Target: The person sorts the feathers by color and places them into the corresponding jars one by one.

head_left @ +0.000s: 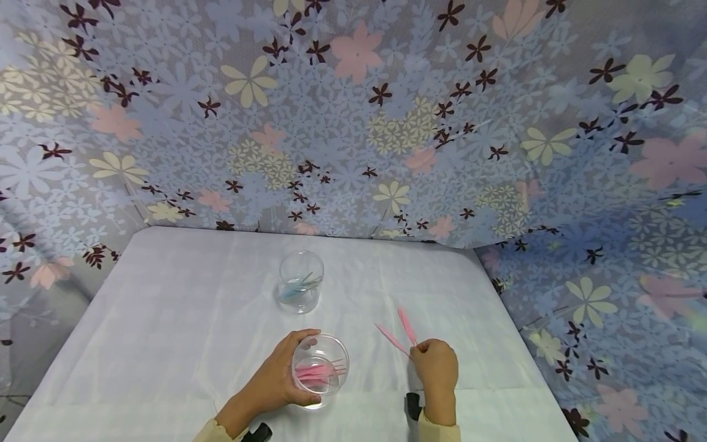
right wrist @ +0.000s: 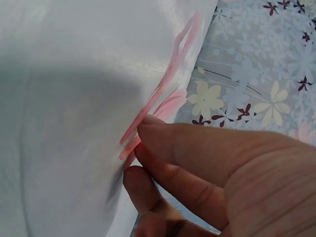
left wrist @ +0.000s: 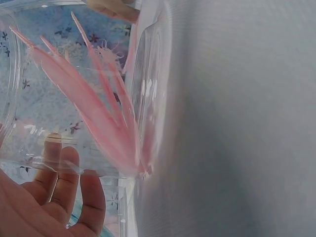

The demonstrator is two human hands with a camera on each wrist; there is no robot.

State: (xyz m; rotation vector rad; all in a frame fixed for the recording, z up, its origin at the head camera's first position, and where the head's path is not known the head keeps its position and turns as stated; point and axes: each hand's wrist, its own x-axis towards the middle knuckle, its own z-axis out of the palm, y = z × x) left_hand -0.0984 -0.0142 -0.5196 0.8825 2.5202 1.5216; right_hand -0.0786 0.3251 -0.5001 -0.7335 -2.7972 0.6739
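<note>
My left hand (head_left: 270,377) grips a clear cup (head_left: 347,362) around its side, thumb near and fingers on the far side. Several pink feathers (head_left: 316,372) lean inside it; in the left wrist view these feathers (left wrist: 94,108) stand with frayed, thin quills towards the rim. To the right, my right hand (head_left: 438,366) is low over the table, pinching the end of a pink feather (head_left: 407,325) between thumb and fingertips. Another pink feather (head_left: 391,337) lies beside it, one end right at the fingertips. In the right wrist view that feather (right wrist: 173,64) passes close by the thumb.
Behind the left hand stands a second clear cup (head_left: 301,261) with blue feathers (head_left: 298,288) in it. A white cloth (head_left: 182,319) covers the table. Flower-patterned fabric (head_left: 353,123) hangs along the table's back and right sides.
</note>
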